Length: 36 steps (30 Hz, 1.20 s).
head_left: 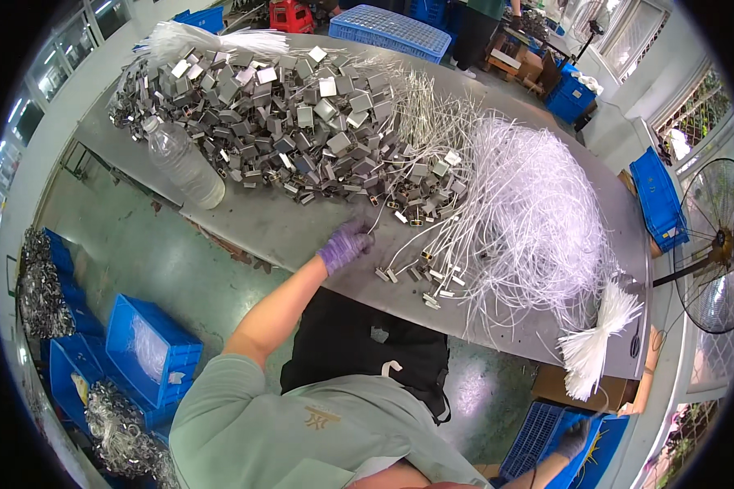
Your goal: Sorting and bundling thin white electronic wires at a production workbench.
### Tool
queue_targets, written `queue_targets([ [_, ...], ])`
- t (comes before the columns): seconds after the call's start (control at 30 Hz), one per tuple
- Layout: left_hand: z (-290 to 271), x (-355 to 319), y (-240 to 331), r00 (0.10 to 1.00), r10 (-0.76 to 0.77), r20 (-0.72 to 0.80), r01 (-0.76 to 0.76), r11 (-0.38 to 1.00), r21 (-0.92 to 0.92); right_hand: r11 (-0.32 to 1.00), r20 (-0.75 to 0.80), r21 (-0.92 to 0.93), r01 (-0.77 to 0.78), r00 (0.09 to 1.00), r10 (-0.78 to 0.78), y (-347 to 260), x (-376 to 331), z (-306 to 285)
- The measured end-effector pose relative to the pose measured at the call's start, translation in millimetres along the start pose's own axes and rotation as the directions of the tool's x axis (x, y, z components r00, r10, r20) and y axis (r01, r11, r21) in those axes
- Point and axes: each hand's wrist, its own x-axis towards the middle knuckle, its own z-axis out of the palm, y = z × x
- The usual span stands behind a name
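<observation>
Grey and broad, the smooth-topped table [257,232] carries a wide heap of grey, box-shaped metal parts [302,122]. Right of that lies a loose tangle of thin white cords [538,212]; because strands cross, tugging one could drag others along. Below the table's right end sits a blue latticed plastic crate [538,436]. Above it, a pinched bundle of white strands [597,338] reaches the table's edge and could slip off if the tangle shifts. A clear plastic bottle [183,167] stands beside the heap near the left edge, where sliding parts could topple it. The dark-gloved right grip [575,438] is by the crate; how far open it is, or what it holds, I cannot tell. The purple-gloved left grip [347,246], just before the heap, looks closed on a thin pale cord [378,218], which could snag if pulled hard
</observation>
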Motion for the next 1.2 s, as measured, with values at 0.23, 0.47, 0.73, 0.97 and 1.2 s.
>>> queue_targets([
  [0.23,3,-69,1,0.991,-0.031,-0.130,0.040,0.997,0.068,0.984,0.613,-0.097,-0.147,0.770,0.175,-6,-166,355],
  [0.47,-19,-188,-25,0.980,-0.201,-0.007,0.199,0.973,-0.121,0.906,0.918,-0.366,-0.213,0.076,0.389,70,-320,561],
  [0.73,-81,-319,-98,0.850,-0.527,-0.019,0.509,0.829,-0.229,0.909,0.944,-0.268,-0.319,0.102,0.314,151,-353,645],
  [0.97,-105,-357,-135,0.871,-0.490,-0.013,0.415,0.752,-0.513,0.956,0.915,-0.161,-0.247,0.326,0.239,102,-344,637],
  [1.2,-99,-357,-130,0.932,-0.360,0.026,0.288,0.698,-0.656,0.881,0.866,-0.226,-0.415,0.328,0.376,124,-338,609],
])
